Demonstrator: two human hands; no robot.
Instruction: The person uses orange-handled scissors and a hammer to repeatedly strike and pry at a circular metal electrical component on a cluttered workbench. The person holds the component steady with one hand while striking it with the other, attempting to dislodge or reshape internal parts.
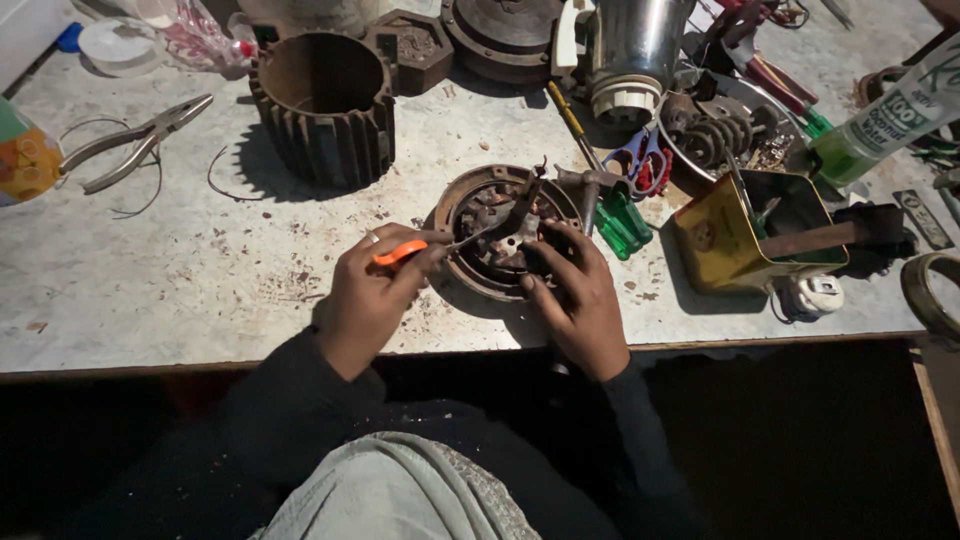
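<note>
A rusty round motor end cover (505, 232) is being worked at the near edge of the pale worktop (150, 290), and everything else is being placed from it. Its near rim is being gripped by the right hand (578, 300), fingers curled over the edge and closed on it. An orange-handled tool (400, 252) is being pinched in the left hand (368, 300), closed tight round the handle, and its thin metal tip is being pressed into the middle of the cover.

Just right of the cover, green-handled screwdrivers (622, 222) and red-handled scissors (648, 160) are being left lying. Further right, a yellow metal tin (715, 245) is being seen open and tilted, with a brown bar laid across its mouth; what is lying inside cannot be told. Behind the tin, a shallow metal dish (720, 125) is being filled with springs and small rusty parts. Behind and left of the cover, a dark ribbed motor housing (322, 110) is being shown upright and hollow. Far left of it, pliers (135, 140) are being left beside loose wire.
</note>
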